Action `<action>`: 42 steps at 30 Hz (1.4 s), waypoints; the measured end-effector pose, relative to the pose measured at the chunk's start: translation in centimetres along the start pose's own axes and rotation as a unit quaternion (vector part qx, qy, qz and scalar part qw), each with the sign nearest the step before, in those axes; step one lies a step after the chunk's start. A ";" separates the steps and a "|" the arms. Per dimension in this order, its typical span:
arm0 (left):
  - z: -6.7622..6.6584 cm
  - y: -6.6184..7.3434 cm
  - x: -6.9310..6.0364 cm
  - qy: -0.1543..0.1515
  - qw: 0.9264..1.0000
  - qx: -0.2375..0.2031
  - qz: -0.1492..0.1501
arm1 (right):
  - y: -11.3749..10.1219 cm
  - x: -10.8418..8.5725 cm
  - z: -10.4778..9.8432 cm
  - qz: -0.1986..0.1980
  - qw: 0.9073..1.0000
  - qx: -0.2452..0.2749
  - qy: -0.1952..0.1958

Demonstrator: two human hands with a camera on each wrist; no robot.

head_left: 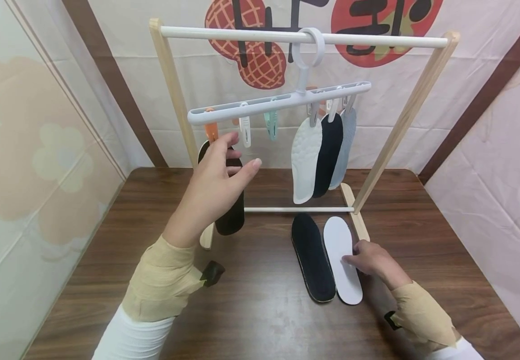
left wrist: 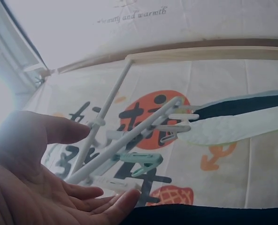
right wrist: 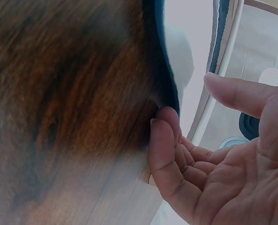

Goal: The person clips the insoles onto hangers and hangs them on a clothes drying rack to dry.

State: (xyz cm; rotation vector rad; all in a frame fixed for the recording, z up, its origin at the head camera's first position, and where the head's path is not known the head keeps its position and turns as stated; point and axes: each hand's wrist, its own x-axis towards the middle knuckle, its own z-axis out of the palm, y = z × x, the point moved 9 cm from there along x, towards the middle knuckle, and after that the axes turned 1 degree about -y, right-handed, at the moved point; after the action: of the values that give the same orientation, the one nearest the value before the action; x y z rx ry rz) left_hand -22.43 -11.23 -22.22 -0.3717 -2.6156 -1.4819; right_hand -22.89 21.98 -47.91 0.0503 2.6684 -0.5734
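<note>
My left hand (head_left: 217, 177) is raised in front of a black insole (head_left: 230, 220) that hangs from an orange clip (head_left: 211, 131). Its thumb and fingers stand apart, and nothing shows between them in the left wrist view. My right hand (head_left: 374, 260) is at the right edge of a white insole (head_left: 338, 240) lying on the table. In the right wrist view its fingertips (right wrist: 163, 140) touch that insole's edge, while the thumb stands apart from them over the white face. A black insole (head_left: 312, 260) lies beside the white one.
A pale grey clip hanger (head_left: 260, 106) hangs tilted from the white rod of a wooden rack (head_left: 174, 80). On its right hang a white insole (head_left: 306, 160), a black one (head_left: 329, 155) and a grey-blue one (head_left: 345, 150). White (head_left: 244, 125) and mint clips (head_left: 271, 125) hold nothing.
</note>
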 end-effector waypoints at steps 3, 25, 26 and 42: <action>0.2 0.0 0.2 -0.007 1.000 0.002 -0.007 | 0.0 0.0 0.0 0.004 1.000 0.001 0.000; 0.4 0.3 2.1 -0.012 0.999 0.045 -0.020 | 0.0 1.1 0.5 0.029 0.999 -0.031 0.002; 0.4 0.3 2.1 -0.013 0.999 0.049 -0.019 | 0.0 1.2 0.5 0.032 0.999 -0.029 -0.001; 0.5 0.3 3.5 -0.015 0.999 0.036 0.005 | 0.1 1.4 0.5 -0.001 0.999 0.040 -0.004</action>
State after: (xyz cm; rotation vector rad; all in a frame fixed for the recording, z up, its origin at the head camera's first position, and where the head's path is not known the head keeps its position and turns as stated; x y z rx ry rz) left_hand -25.72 -10.13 -21.44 -0.4004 -2.6778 -1.3847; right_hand -23.96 21.76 -48.95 0.0671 2.6379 -0.6783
